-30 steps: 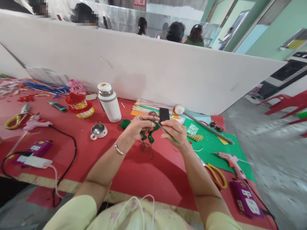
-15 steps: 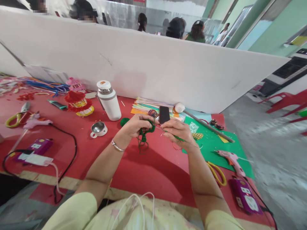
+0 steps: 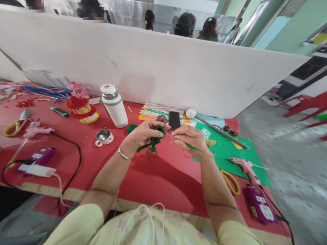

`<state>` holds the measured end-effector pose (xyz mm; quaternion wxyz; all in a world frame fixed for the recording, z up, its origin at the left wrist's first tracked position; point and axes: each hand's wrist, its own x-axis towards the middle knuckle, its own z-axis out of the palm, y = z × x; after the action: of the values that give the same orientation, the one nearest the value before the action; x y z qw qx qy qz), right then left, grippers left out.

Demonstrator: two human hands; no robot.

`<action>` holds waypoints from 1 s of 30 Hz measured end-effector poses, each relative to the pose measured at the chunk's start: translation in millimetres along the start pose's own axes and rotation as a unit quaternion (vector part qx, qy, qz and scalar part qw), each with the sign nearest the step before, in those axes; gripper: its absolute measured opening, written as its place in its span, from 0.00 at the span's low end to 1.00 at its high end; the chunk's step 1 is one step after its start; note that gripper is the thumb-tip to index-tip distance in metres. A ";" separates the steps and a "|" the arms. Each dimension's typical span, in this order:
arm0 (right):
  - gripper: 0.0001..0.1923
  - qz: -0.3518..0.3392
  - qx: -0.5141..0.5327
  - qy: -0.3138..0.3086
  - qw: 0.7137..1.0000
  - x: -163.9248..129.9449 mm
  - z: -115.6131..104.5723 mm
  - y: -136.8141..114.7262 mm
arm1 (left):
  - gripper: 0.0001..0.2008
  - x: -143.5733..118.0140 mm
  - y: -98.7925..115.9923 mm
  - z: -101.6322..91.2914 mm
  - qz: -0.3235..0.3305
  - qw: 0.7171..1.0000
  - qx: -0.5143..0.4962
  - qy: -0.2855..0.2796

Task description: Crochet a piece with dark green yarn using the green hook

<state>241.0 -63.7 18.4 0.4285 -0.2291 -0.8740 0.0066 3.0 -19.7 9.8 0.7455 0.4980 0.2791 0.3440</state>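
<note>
Left of the left hand (image 3: 139, 136) stand a white flask (image 3: 117, 113) and a small metal-lined cup (image 3: 108, 139), a black phone (image 3: 174, 119) lies just beyond the right hand (image 3: 192, 139), and to that hand's right a pink glue gun (image 3: 248, 166) lies near a purple power strip (image 3: 258, 203).

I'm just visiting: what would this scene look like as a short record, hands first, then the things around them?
Left hand: holds green yarn piece
Right hand: holds thin tool with green handle
Beyond hands: dark phone, green yarn ball
Left side: white flask, small cup
Right side: pink glue gun, partly over green sheet
Surface: red tabletop
</note>
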 end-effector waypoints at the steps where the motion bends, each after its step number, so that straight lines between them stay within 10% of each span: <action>1: 0.07 0.000 0.002 -0.008 1.000 -0.1 -0.2 -0.1 | 0.22 0.0 0.1 -0.9 0.000 1.000 0.006 -0.003; 30: 0.11 0.145 0.045 0.108 0.983 0.0 16.6 -10.0 | 0.20 1.4 2.5 -4.8 0.031 0.998 0.053 0.025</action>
<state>224.6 -69.6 10.0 0.5245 -0.3335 -0.7790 0.0831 -0.4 -15.3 10.4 0.6999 0.5367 0.2998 0.3636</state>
